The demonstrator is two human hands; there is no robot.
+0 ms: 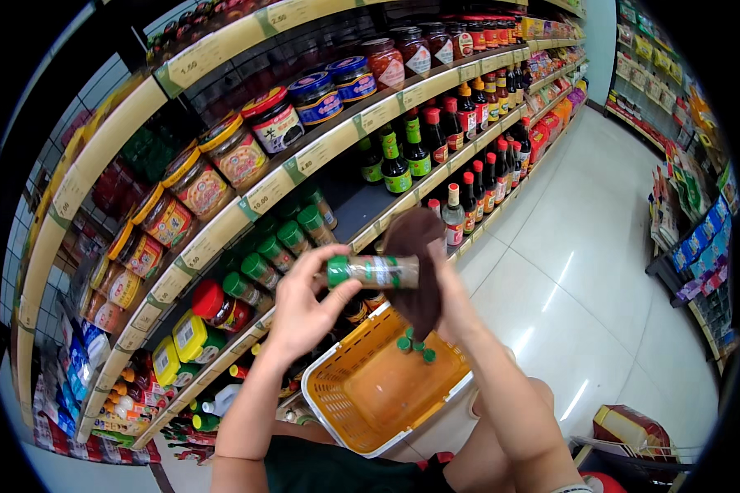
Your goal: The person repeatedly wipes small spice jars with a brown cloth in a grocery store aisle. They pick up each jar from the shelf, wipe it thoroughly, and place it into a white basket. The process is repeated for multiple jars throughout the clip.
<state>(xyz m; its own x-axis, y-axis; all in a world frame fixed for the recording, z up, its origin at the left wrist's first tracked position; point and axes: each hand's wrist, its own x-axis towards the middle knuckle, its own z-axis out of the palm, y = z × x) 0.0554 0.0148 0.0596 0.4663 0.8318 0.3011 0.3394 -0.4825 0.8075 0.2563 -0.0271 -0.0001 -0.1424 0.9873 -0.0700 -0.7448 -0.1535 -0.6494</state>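
Observation:
My left hand [305, 308] grips a green-capped clear spice bottle [379, 272] by its cap end, and the bottle lies nearly level. In my right hand [453, 299] is a dark brown cloth [414, 246], bunched up against the bottle's base end. Below both hands, an orange plastic basket [364, 385] with a white rim sits by the shelf. Several green-capped bottles [416, 347] stand at its far right end, partly hidden by the cloth. On the shelf left of my left hand is a row of similar green-capped bottles [275, 251].
Sauce bottles [396, 166] and lidded jars [234, 151] fill the shelf rack, whose price-tag rails [320, 157] jut forward. A red-lidded jar [221, 306] and yellow-lidded tubs [188, 336] are at lower left. Tiled floor [549, 246] runs to another display [697, 228] on the right.

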